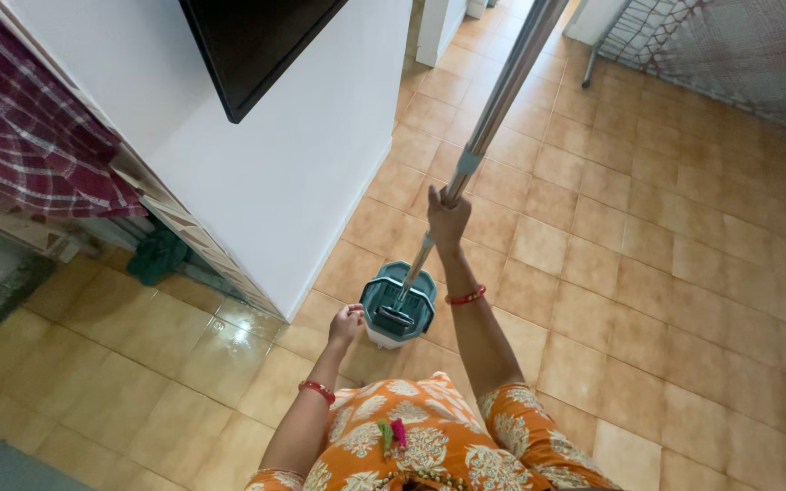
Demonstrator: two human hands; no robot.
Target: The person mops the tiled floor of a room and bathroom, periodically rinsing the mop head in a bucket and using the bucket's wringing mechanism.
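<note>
My right hand (pixel 447 218) grips the metal pole of a mop (pixel 493 114), which runs up and to the right out of the frame. The mop's lower end (pixel 397 317) sits inside a teal and white mop bucket (pixel 420 320) on the tiled floor. My left hand (pixel 346 325) is at the bucket's left rim, fingers curled; whether it grips the rim I cannot tell. Both wrists wear red bangles, and orange patterned sleeves show at the bottom.
A white wall (pixel 302 155) with a dark flat screen (pixel 247 45) stands on the left. A red checked cloth (pixel 29 136) hangs at far left above a green cloth (pixel 156 256). A netted frame (pixel 730 50) stands at top right. Orange tiles (pixel 648 273) cover the floor.
</note>
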